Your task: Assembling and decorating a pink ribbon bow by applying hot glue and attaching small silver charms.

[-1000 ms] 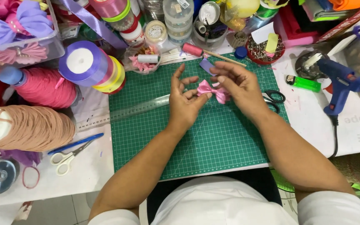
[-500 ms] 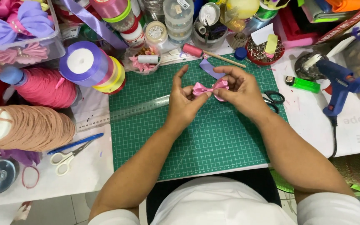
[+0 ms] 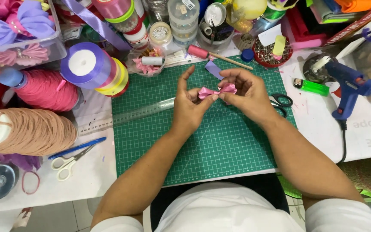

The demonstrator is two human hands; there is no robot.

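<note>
Both hands meet above the green cutting mat (image 3: 202,146) on the worktop, pinching 1 small pink ribbon bow (image 3: 217,91) between them. The left hand (image 3: 190,109) grips the bow's left loop with thumb and fingers; the right hand (image 3: 247,96) clasps its right loop. A clear ruler (image 3: 138,114) lies just left, black scissors (image 3: 282,103) just right.

A white worktable (image 3: 86,180) filled the frame under even, bright light, with a green gridded cutting mat (image 3: 220,150) laid across its centre. Pale floor tiles (image 3: 52,217) showed at seven o'clock, and a woven basket (image 3: 368,176) sat at four o'clock.
</note>
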